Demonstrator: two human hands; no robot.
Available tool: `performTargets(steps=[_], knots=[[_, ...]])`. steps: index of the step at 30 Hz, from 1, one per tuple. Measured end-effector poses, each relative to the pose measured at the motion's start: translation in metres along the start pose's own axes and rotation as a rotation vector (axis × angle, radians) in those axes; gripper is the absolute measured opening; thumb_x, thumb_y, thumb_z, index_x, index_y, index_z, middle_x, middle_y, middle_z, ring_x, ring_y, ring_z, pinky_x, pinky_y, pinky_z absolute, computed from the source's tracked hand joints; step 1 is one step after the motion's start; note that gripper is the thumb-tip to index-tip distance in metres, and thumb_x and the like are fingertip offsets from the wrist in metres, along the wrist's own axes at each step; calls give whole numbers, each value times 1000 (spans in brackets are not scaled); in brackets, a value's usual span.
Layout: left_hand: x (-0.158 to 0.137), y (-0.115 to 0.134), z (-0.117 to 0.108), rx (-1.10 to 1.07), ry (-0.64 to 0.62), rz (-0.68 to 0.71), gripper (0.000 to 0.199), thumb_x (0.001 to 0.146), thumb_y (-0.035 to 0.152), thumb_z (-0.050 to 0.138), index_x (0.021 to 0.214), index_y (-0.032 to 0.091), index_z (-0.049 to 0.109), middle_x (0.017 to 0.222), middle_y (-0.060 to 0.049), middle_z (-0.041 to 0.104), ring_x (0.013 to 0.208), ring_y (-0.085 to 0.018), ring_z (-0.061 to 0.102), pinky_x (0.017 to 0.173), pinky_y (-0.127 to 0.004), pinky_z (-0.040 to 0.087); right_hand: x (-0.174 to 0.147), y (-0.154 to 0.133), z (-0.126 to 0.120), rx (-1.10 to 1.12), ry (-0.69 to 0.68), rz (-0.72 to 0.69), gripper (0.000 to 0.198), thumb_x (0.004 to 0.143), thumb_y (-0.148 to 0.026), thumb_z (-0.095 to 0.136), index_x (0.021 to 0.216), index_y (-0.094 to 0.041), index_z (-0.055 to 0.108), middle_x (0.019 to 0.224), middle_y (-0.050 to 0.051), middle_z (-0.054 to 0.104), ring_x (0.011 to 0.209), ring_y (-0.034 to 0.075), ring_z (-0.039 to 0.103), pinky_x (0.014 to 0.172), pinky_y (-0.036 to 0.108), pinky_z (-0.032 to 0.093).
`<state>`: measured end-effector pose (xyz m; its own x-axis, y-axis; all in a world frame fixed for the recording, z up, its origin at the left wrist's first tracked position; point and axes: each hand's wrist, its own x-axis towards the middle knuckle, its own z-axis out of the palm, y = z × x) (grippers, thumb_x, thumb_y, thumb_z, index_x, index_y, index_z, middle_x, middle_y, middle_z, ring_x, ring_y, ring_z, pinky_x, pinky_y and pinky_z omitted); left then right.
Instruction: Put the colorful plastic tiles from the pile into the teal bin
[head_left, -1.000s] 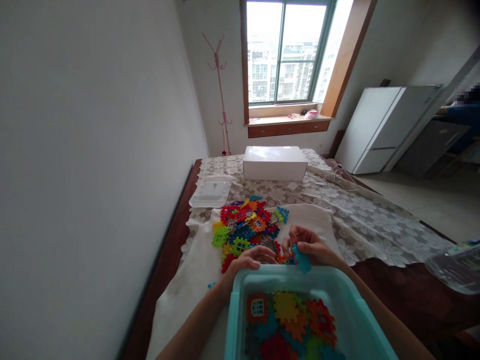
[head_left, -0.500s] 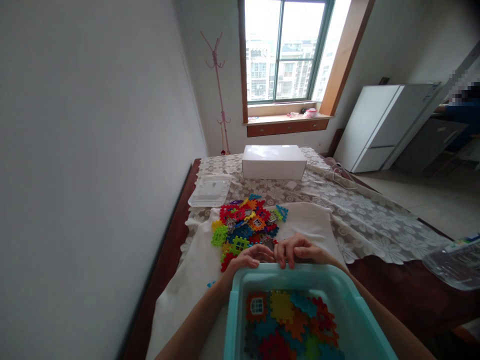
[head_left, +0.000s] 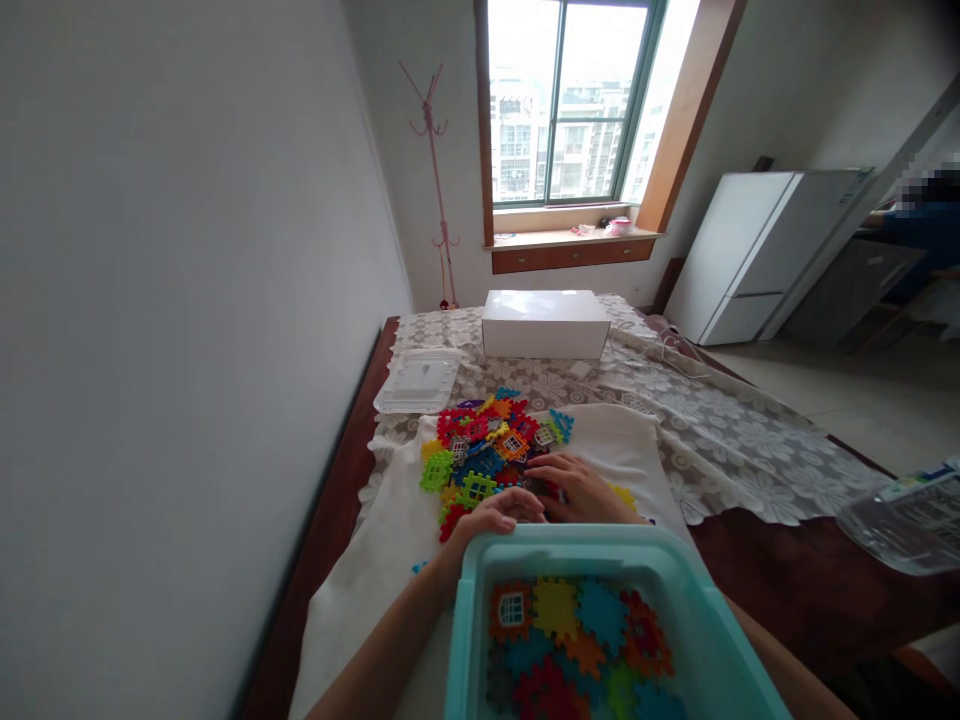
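Observation:
A heap of colourful interlocking plastic tiles (head_left: 491, 445) lies on a cream cloth (head_left: 397, 540) on the table. Nearest me stands a teal plastic bin (head_left: 679, 600) with several tiles (head_left: 570, 640) in its bottom. My left hand (head_left: 491, 515) rests at the bin's far rim, fingers curled, beside the pile's near edge. Just beyond the bin, my right hand (head_left: 577, 488) lies flat over the tiles at the pile's near right side, fingers pointing left. Whether it grips a tile is hidden under the palm.
A white box (head_left: 545, 323) stands at the table's far end, with a clear plastic lid (head_left: 420, 380) to its left. A lace tablecloth (head_left: 720, 440) covers the table. The white wall runs close along the left. A clear container (head_left: 907, 520) sits at the right edge.
A second ago my right hand held a teal tile over the bin's rim. The tile now lies in the bin, and that hand has moved forward onto the pile.

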<state>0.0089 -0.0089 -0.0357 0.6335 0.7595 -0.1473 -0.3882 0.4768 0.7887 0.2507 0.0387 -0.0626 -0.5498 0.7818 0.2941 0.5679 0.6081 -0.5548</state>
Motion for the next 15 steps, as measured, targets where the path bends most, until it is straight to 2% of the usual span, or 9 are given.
performTargets(steps=[3, 6, 9, 12, 14, 15], knots=[[-1, 2, 2, -12, -16, -11, 52, 65, 30, 69, 114, 14, 76, 106, -11, 74, 104, -24, 63, 92, -30, 44, 2, -3, -4, 78, 0, 0, 19, 100, -33, 66, 117, -31, 74, 127, 8, 77, 117, 26, 72, 105, 43, 58], [-3, 4, 5, -2, -12, -5, 51, 65, 30, 69, 112, 14, 76, 106, -11, 74, 106, -25, 63, 94, -31, 43, 5, -6, -10, 217, 116, 42, 8, 99, -36, 67, 99, -30, 71, 112, 7, 76, 107, 25, 71, 98, 40, 58], [-3, 3, 6, 27, 6, 6, 50, 65, 31, 68, 112, 14, 77, 107, -11, 74, 105, -25, 63, 95, -32, 43, 6, -6, -19, 442, 230, 157, 21, 97, -48, 71, 91, -28, 70, 97, 5, 73, 93, 23, 68, 88, 37, 57], [-2, 3, 6, 42, 16, 14, 50, 64, 30, 68, 110, 14, 78, 107, -11, 74, 104, -25, 62, 96, -33, 43, 2, -6, -29, 837, 311, 305, 36, 89, -59, 80, 88, -25, 68, 79, 1, 66, 73, 18, 58, 68, 31, 50], [-2, 4, 6, 32, 6, 14, 51, 63, 31, 69, 110, 14, 78, 106, -12, 74, 105, -26, 62, 97, -33, 43, -2, -8, -36, 1120, 295, 311, 43, 82, -61, 87, 94, -25, 67, 74, -2, 62, 66, 15, 53, 61, 27, 45], [-3, 5, 7, 27, 2, 17, 51, 64, 31, 69, 111, 14, 78, 107, -12, 74, 105, -26, 63, 97, -33, 43, -5, -9, -39, 1231, 244, 269, 45, 80, -60, 89, 98, -25, 67, 73, -3, 62, 65, 15, 52, 60, 26, 43]])
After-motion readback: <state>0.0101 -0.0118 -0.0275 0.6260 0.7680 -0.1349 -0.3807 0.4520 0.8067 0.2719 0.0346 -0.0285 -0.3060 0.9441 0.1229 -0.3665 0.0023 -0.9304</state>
